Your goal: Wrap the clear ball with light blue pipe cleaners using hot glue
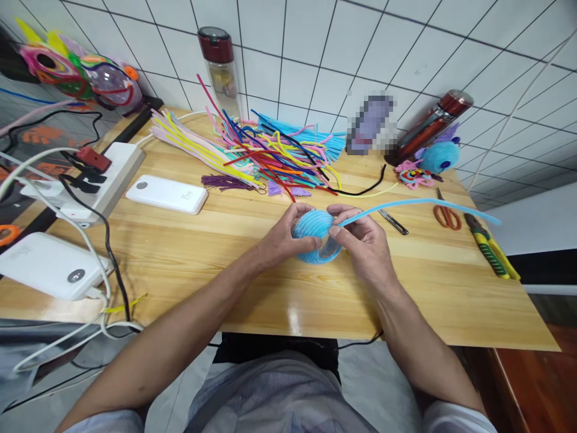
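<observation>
A ball wrapped in light blue pipe cleaner [314, 231] sits just above the wooden table [216, 252] at its middle. My left hand [283, 236] is closed round the ball's left side. My right hand [363, 240] pinches the blue pipe cleaner strand [419, 205] where it meets the ball; the loose end runs out to the right. Part of the ball's underside looks clear and uncovered.
A heap of coloured pipe cleaners [265, 150] lies behind. Two power banks [166, 193] [49, 264] and a power strip [97, 180] with cables sit left. Orange scissors [446, 215], nippers [393, 221], a yellow-green cutter [491, 246], two bottles [220, 66] [430, 126] and a blue ball figure [439, 156] stand right.
</observation>
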Demonstrator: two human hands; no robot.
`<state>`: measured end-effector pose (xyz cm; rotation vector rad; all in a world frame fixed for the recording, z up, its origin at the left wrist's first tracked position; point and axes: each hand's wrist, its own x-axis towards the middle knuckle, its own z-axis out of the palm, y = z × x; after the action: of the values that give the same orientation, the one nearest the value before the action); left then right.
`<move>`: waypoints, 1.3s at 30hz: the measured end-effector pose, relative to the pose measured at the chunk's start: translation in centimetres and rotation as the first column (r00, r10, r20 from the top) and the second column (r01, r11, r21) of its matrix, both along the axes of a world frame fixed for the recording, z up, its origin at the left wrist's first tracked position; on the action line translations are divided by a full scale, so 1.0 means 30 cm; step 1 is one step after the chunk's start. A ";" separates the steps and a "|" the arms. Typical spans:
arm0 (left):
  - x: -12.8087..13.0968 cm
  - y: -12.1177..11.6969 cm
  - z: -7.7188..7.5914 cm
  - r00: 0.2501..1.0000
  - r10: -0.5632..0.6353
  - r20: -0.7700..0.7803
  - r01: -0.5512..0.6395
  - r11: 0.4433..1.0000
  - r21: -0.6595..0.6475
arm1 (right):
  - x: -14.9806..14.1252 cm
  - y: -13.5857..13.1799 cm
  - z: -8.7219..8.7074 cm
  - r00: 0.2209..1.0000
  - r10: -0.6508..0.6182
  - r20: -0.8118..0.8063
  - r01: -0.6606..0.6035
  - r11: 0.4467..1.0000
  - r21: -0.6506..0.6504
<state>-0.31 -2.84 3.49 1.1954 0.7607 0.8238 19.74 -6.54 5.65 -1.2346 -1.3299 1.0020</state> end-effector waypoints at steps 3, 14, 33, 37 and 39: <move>0.004 -0.005 -0.001 1.000 0.017 0.008 -0.017 1.000 -0.004 | 0.004 0.004 0.002 1.000 -0.005 -0.011 0.005 1.000 0.001; 0.000 -0.007 -0.001 1.000 -0.020 -0.014 0.019 0.999 -0.037 | -0.008 -0.004 0.006 0.999 -0.037 0.039 0.036 0.999 0.026; -0.015 0.018 -0.009 0.986 -0.140 -0.088 0.135 0.989 -0.066 | -0.022 0.008 -0.030 0.989 -0.047 0.137 0.035 0.996 0.086; -0.035 0.038 -0.013 0.999 -0.046 0.004 0.046 0.999 -0.006 | -0.024 0.008 -0.036 0.990 -0.033 0.139 0.020 0.995 0.100; -0.042 0.048 -0.013 0.992 0.101 0.069 -0.105 0.993 0.059 | -0.024 0.008 -0.036 0.989 -0.027 0.142 0.014 0.995 0.097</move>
<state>-1.57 -1.39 3.11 1.1862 0.7524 0.9744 19.04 -6.31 4.58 -1.2640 -1.4564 0.8379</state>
